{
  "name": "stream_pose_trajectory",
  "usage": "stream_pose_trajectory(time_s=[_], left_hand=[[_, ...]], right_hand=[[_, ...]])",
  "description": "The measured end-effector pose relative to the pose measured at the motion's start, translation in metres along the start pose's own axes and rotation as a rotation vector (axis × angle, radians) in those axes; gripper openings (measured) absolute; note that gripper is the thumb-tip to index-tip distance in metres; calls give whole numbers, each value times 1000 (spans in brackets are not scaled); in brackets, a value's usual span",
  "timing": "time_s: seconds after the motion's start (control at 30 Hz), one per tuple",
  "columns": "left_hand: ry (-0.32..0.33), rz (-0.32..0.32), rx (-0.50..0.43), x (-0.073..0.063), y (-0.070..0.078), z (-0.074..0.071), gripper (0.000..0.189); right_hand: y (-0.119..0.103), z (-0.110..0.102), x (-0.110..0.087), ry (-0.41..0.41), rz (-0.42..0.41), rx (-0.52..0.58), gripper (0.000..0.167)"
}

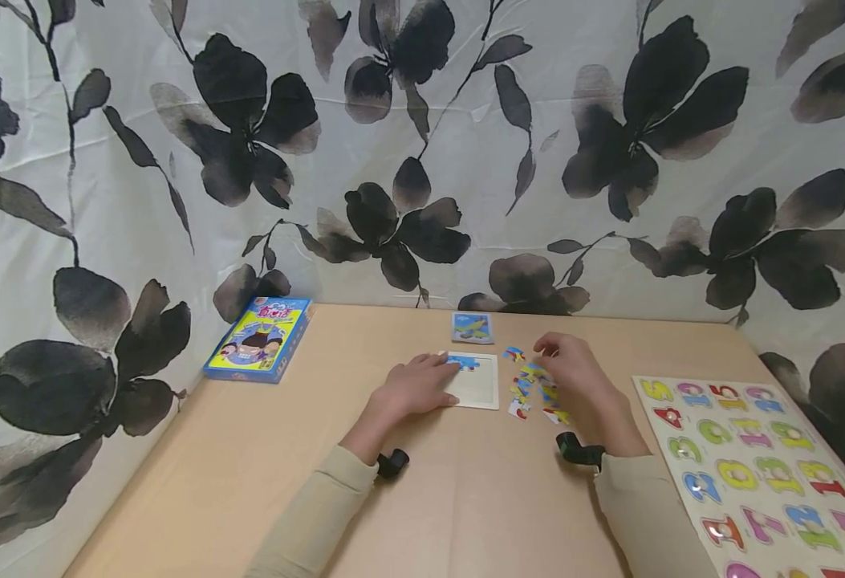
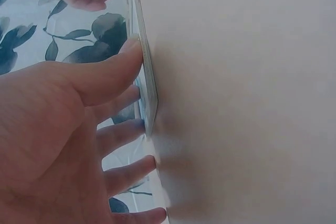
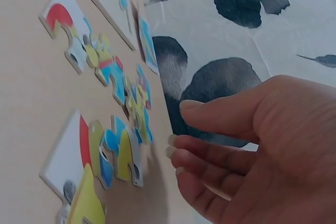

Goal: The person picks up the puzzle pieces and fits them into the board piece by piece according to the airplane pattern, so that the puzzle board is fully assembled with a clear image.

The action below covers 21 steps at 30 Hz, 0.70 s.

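Presumably choosing a fit, I steady the puzzle tray (image 1: 480,391) by its left side with my left hand (image 1: 418,384), fingers straight, my right hand (image 1: 572,366) empty, narrowly parted beside loose pieces (image 3: 126,155), likely needing a pinch

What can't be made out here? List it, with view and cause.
- Puzzle tray, part of its left side: head view, under the left hand.
- Number sheet, lower part: head view, cut off by the bottom edge.
- Blue box, finer lettering: head view, too small and blurred to read.
- Nearest yellow puzzle piece, lower end: right wrist view, cut off by the bottom edge.
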State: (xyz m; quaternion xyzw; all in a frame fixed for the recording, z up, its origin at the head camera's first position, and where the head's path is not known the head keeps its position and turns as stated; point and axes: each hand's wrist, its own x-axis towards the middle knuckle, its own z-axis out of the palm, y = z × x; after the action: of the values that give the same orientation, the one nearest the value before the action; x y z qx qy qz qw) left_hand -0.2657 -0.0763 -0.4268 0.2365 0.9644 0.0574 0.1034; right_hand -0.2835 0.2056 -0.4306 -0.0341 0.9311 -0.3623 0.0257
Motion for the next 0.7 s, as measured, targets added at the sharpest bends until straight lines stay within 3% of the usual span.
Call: stream_pose_trajectory(time_s=[0.4,0.6,0.7], left_hand=[[8,-1,-12,-1,-3,2,64],[7,-2,-19,-1,-4,2,64],[5,2,-22,0,-4,4,63]], right_hand=[[0,6,2,-48,-18,-7,32],[1,17,11,40,-83,-119,43],[2,25,17,85,-119,-123,46]])
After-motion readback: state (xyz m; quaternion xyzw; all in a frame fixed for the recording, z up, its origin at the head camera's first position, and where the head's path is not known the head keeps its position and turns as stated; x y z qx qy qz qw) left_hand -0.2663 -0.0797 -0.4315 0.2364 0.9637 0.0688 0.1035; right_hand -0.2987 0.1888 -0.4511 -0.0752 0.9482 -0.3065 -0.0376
